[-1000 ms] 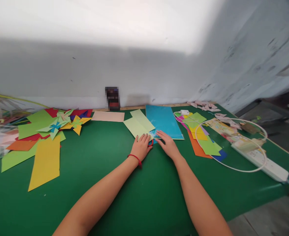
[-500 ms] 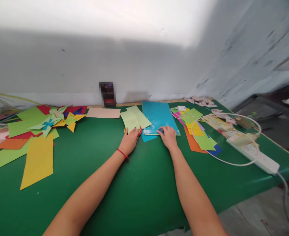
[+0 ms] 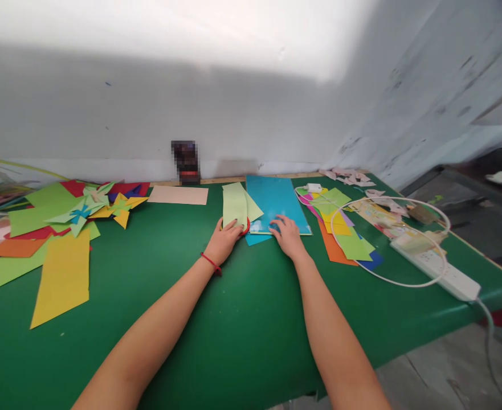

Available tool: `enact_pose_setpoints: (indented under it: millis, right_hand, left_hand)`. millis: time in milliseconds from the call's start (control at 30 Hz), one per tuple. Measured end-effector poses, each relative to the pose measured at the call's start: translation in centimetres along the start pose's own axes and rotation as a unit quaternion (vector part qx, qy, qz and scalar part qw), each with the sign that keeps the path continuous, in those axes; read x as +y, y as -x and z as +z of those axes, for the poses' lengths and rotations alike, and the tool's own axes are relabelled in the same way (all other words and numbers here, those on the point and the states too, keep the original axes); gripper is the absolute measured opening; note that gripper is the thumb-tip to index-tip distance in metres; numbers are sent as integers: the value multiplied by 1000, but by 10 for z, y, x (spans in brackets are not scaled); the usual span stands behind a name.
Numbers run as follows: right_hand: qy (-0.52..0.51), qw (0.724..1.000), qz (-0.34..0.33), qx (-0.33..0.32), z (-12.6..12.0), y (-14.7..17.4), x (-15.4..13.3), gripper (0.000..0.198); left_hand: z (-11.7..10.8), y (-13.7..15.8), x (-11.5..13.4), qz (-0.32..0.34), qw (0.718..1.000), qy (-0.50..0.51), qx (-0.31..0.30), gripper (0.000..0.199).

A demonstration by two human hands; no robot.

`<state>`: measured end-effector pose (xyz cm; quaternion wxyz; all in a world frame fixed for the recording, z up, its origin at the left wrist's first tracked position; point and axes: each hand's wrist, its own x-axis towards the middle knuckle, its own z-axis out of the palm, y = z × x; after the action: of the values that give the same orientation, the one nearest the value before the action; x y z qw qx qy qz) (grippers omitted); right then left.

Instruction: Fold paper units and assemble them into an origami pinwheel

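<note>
Toward the far middle of a green table (image 3: pixel 233 324), two pale green sheets (image 3: pixel 234 202) overlap. The left hand (image 3: pixel 225 238) covers their near end, beside a partly hidden red handle (image 3: pixel 248 226); whether its grip is pinching cannot be told. Just right, the right hand (image 3: pixel 288 236), grip loosely spread, nothing visibly held, rests at a blue folder's (image 3: pixel 274 196) near edge. Arranging the sheets seems the step in hand; the next move probably calls for light, steady fingers. Coloured papers (image 3: pixel 65 270) lie farther left.

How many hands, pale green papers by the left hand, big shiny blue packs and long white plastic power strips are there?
Left hand and right hand: 2
Pale green papers showing there: 2
Big shiny blue rectangular pack: 1
Long white plastic power strip: 1
Total: 6
</note>
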<state>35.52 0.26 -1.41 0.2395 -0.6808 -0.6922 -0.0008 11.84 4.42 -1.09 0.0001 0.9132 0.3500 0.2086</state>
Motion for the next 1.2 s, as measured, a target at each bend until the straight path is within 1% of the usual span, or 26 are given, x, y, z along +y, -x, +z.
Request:
enact_pose_setpoints:
  millis: [67, 133, 233, 300, 367, 467, 533, 600, 700, 833, 900, 967, 1033, 1133, 1200]
  right_hand:
    - [-24, 999, -33, -32, 1, 0, 3, 37]
    - [-40, 997, -42, -53, 2, 0, 6, 40]
    - [-66, 996, -48, -33, 2, 0, 8, 33]
    - [-78, 995, -66, -20, 2, 1, 8, 36]
    - [-76, 994, -79, -17, 3, 1, 6, 43]
    - [-68, 996, -65, -6, 5, 1, 3, 42]
    - [-88, 995, -39, 29, 5, 0, 3, 37]
    - [-119, 988, -1, 94, 1, -1, 4, 35]
    - [-147, 969, 44, 192, -9, 2, 2, 35]
    - [-137, 950, 62, 274, -28, 11, -17, 37]
    - [-133, 945, 53, 294, -35, 17, -32, 38]
    - [-135, 947, 31, 291, -37, 21, -47, 37]
    - [-145, 956, -5, 255, -34, 24, -61, 38]
    - [-174, 967, -75, 173, -20, 27, -78, 40]
    - [-184, 970, -120, 104, -7, 28, -88, 42]
  left_hand:
    - [-1, 0, 1, -3, 1000, 7, -2, 25]
    - [-2, 0, 1, -5, 1000, 13, -7, 26]
    - [-2, 1, 2, -9, 1000, 18, -11, 26]
    - [-2, 1, 2, -12, 1000, 22, -12, 26]
    - [-2, 1, 2, -14, 999, 28, -14, 25]
    - [-1, 0, 2, -16, 999, 36, -18, 25]
    - [0, 0, 2, -18, 999, 43, -21, 25]
    - [1, 0, 1, -20, 998, 49, -24, 25]
    - [1, 0, 0, -22, 998, 58, -28, 26]
    - [-1, 1, 1, -25, 997, 70, -29, 26]
    - [-3, 1, 2, -31, 995, 88, -22, 24]
    - [-5, 2, 4, -45, 990, 132, -2, 23]
    - [-5, 1, 3, -77, 974, 210, 48, 27]
    - [-1, -1, -4, -160, 930, 292, 154, 27]
    - [3, -2, -13, -223, 903, 295, 217, 27]
